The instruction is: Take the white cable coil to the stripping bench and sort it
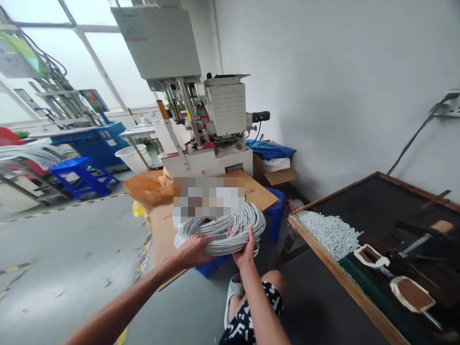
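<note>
A coil of pale grey cable [224, 229] hangs in the air above the person's knee, gripped at its near edge by both hands: the left hand [194, 249] curls around it from the left, the right hand [245, 250] clasps it from below. Behind stands a cardboard box [251, 189]; to the right a wood-framed desk [345, 280] carries white pellets [328, 232]
</note>
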The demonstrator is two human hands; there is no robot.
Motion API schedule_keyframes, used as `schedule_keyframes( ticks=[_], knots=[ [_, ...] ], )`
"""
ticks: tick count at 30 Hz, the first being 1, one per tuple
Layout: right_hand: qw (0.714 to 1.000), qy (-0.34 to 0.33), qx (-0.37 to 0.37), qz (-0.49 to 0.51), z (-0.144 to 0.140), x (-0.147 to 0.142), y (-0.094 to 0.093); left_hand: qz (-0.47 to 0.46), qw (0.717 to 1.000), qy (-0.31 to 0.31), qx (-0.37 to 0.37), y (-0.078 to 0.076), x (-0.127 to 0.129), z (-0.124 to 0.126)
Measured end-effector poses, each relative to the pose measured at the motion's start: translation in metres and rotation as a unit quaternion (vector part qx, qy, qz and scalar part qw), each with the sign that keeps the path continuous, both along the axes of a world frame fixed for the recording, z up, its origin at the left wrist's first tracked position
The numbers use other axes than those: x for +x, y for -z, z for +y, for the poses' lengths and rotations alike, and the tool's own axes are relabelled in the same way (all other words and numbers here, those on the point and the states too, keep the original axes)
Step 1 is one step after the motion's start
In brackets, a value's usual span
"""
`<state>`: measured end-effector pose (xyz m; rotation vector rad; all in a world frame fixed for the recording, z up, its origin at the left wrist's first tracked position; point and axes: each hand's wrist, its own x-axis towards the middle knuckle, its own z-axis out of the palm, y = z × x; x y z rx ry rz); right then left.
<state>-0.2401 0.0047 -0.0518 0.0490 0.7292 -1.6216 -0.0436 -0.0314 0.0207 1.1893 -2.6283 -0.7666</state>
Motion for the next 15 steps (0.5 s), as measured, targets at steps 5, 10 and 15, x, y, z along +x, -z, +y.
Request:
schedule_keyframes(
  ticks=[5,10,15],
  knots=[
    [1.0,-0.006,-0.005,-0.011,0.002,-0.005,-0.004,0.294,0.93,-0.22,-0.026,0.041,0.016,0.026],
    [1.0,-0.02,-0.008,-0.008,0.003,-0.015,-0.01,0.523,0.626,-0.542,0.202,0.069,0.023,0.037],
    [0.999,-0.05,-0.012,0.019,0.015,-0.015,-0.017,0.574,0.488,-0.532,0.385,0.083,0.026,0.008]
  ],
)
